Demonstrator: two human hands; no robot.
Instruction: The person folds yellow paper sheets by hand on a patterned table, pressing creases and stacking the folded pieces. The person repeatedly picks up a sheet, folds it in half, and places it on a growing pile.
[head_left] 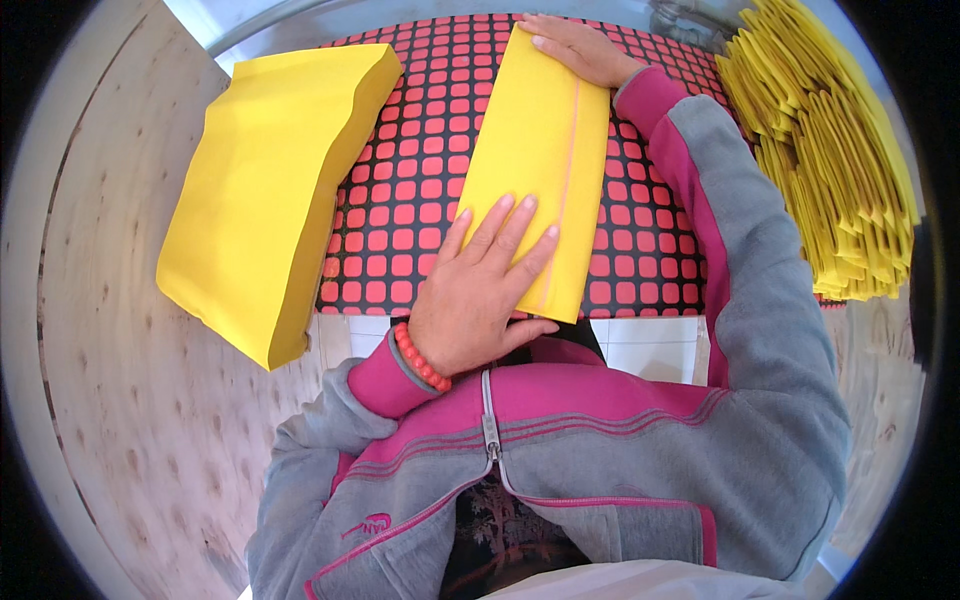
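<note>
A long folded piece of yellow cloth-like material point(530, 140) lies lengthwise in front of me, with a faint pinkish line running along its right part. My left hand point(475, 290), a red bead bracelet point(422, 358) at its wrist, presses flat on the near end with the fingers spread. At the far end my right hand point(580, 48) rests flat across the top edge, fingers stretched out to the left. Neither hand grips anything. To the left sits a thick stack of flat yellow sheets point(270, 190), overhanging the near table edge.
The table is covered with a red-and-black checked cloth point(400, 200). At the right a tall, loose pile of folded yellow pieces point(830, 170) stands beyond my right forearm. A wooden panel point(120, 300) runs along the left side. Pale floor tiles point(650, 345) show below the table's edge.
</note>
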